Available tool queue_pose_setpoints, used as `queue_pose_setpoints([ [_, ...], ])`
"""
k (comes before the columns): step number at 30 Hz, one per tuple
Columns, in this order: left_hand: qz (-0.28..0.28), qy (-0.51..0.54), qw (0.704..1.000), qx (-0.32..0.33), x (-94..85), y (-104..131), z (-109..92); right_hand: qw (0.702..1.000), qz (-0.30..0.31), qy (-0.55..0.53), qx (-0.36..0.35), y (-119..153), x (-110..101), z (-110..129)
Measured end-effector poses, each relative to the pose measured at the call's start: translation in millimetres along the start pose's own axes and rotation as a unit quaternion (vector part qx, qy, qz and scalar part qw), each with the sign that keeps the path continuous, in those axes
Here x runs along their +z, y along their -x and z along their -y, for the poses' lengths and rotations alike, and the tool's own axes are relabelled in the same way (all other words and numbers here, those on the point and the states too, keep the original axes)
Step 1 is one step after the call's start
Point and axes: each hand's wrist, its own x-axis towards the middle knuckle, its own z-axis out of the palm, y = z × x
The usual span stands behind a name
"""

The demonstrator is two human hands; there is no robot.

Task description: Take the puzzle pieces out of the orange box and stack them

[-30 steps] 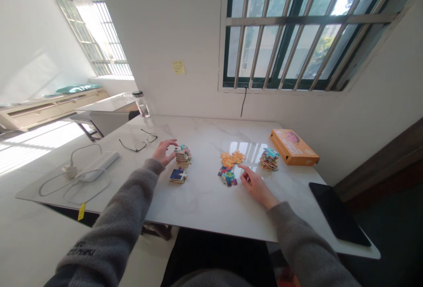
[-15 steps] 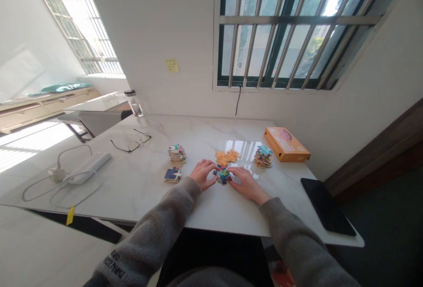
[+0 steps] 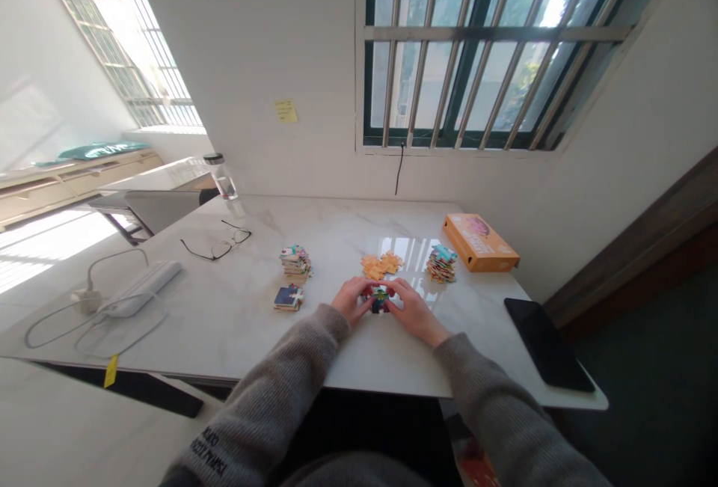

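Dark, multicoloured puzzle pieces (image 3: pixel 381 300) lie between my two hands near the table's front edge. My left hand (image 3: pixel 353 298) curls round their left side, thumb and fingers on them. From the right, my right hand (image 3: pixel 408 306) grips the same pieces, its fingertips close to those of the left. Just behind the hands are orange puzzle pieces (image 3: pixel 381 265), loosely spread. A tall stack of puzzle pieces (image 3: pixel 295 264) stands to the left, with a lower stack with a dark blue top (image 3: pixel 289 297) in front of it. Another stack (image 3: pixel 441 263) stands to the right.
An orange box (image 3: pixel 481 242) lies at the back right, and a black tablet (image 3: pixel 547 343) near the right edge. Glasses (image 3: pixel 221 249), a white power strip (image 3: pixel 146 289) with cables and a clear bottle (image 3: pixel 222 178) are on the left of the white table (image 3: pixel 247 337).
Both hands have come closer together round the multicoloured pieces, their fingertips now nearly meeting at the far side. The whole view has shifted slightly.
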Motion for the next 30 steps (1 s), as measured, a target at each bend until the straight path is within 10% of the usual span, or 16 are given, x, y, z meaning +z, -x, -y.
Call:
queue_pose_setpoints([
  [16, -0.005, 0.201, 0.970, -0.134, 0.4, -2, -7, 0.978, -0.078, -0.153, 0.121, -5, 2, 0],
  [30, -0.028, 0.041, 0.997, 0.061, -10.5, 2, -19, 0.948, -0.057, -0.272, 0.154, -4, 4, -1],
])
